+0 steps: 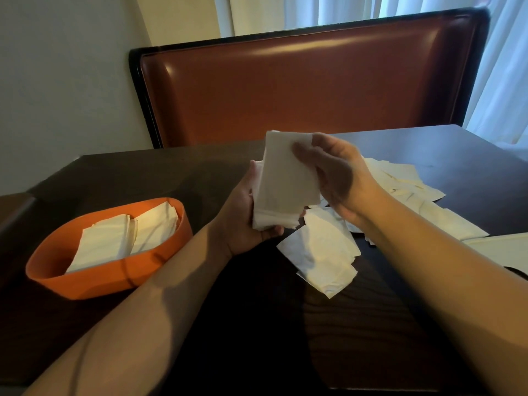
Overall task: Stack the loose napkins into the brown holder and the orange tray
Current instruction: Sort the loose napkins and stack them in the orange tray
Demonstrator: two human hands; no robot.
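white, soft paper fills both hands: the left hand (245, 221) curls under and around a thick wad of folded napkins (283, 190), held upright above the dark wood-grain table (357, 332). the right hand (337, 178) pinches the wad's top edge between thumb and fingers. loose napkins (323, 252), flat and creased rectangles, lie scattered on the table below and to the right of the hands. the orange tray (94, 281), a smooth oval bowl of glossy plastic, sits at the left and holds two neat napkin stacks (125, 238) side by side. a padded reddish-brown booth back (300, 90) with a dark frame rises behind the table.
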